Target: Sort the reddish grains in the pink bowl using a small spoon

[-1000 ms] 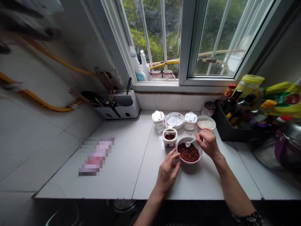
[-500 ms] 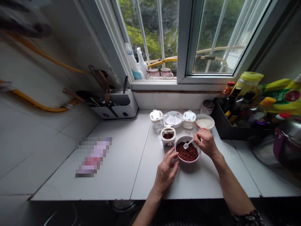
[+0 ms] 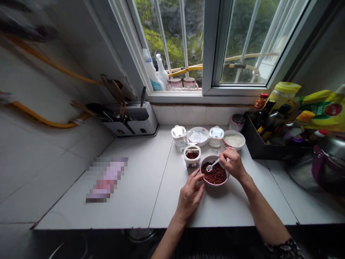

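A pink-rimmed bowl (image 3: 216, 177) full of dark red-brown granules stands on the white counter. My right hand (image 3: 234, 163) pinches the handle of a small white spoon (image 3: 212, 164), whose scoop is over the left part of the granules. Against the bowl's left side rest the fingertips of my left hand (image 3: 191, 194), its fingers apart and holding nothing. Just up and left of the bowl is a jar (image 3: 192, 157) with similar dark contents. Behind stand a lidded jar (image 3: 178, 133), a white plate (image 3: 198, 136), a second lidded jar (image 3: 216, 136) and a bowl of white stuff (image 3: 234, 139).
A utensil holder (image 3: 132, 120) stands at the back left, with a blurred pinkish item (image 3: 107, 180) on the counter before it. At the right are a black box (image 3: 280, 149) of bottles and a metal pot (image 3: 329, 169). The window (image 3: 175, 43) is behind.
My right hand has shifted slightly left, carrying the spoon's scoop further left over the granules. My left hand stays at the bowl's side.
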